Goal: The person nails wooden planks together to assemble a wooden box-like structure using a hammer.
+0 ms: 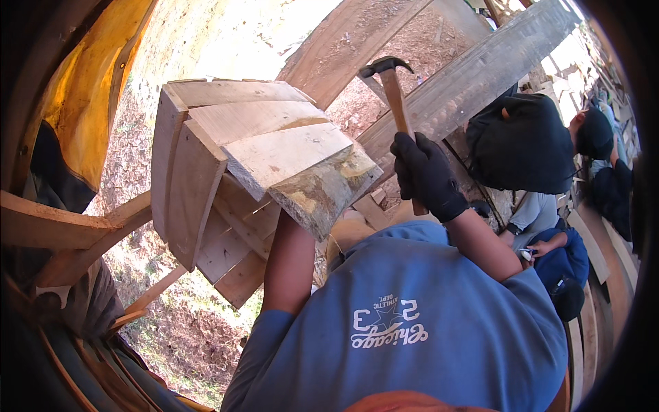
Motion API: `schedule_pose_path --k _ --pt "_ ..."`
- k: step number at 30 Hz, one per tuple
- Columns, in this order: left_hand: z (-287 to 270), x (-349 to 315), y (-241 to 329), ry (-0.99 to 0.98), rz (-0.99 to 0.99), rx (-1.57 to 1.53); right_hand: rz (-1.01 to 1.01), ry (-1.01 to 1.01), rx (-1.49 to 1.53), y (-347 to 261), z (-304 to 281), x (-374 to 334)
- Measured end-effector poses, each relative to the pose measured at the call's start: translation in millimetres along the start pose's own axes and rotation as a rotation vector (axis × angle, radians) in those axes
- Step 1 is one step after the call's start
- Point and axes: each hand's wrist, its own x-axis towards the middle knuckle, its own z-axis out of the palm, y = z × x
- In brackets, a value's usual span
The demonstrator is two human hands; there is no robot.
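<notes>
My right hand (427, 173), in a black glove, is closed around the wooden handle of a claw hammer (395, 99). The hammer stands upright, its dark head above the hand. To the left is a crate (184, 196) of rough wooden slats, tilted, with its slatted side facing up. A board with a mottled, bark-like face (328, 191) lies along the crate's edge nearest me. My left forearm (294, 250) reaches up beneath that board into the crate. The board and slats hide my left hand, so its fingers do not show.
Behind the hammer, a long grey plank (473, 79) runs diagonally, with a wide brown board (350, 44) beside it. On the right, several people sit close by, one wearing a black head covering (522, 141). A curved wooden frame (68, 223) and a yellow sheet (86, 89) stand at left.
</notes>
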Motion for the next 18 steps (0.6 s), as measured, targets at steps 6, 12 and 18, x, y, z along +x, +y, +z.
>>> schedule_pose_path --k 6,12,18 --pt "-0.3 1.3 -5.1 -0.021 0.013 -0.012 0.315 -0.455 -0.212 12.6 3.6 -7.3" --pt "5.3 31.2 -9.0 -0.085 0.053 -0.022 -0.034 0.079 0.001 12.5 -33.9 -31.2" --pt "1.2 34.6 -36.9 -0.082 0.069 -0.057 -0.141 0.255 0.13 51.2 -50.4 -84.7"
